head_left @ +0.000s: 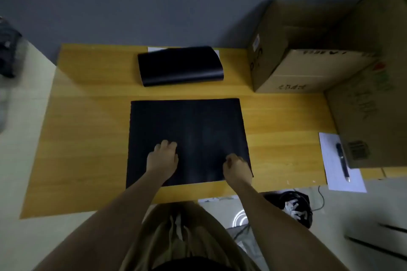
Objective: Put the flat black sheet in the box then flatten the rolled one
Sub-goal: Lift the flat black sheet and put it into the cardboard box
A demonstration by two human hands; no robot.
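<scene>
A flat black sheet lies square on the middle of the wooden table. My left hand rests on its near left part, fingers curled down onto the surface. My right hand sits at the sheet's near right corner with fingers bent in at the edge; whether it pinches the sheet is unclear. Behind the flat sheet, a loosely rolled black sheet lies at the table's far side on a white paper. An open cardboard box stands at the far right.
A taller cardboard box stands at the right edge. A white paper with a black pen lies in front of it. A black bag sits on the floor below. Dark items stand at the far left.
</scene>
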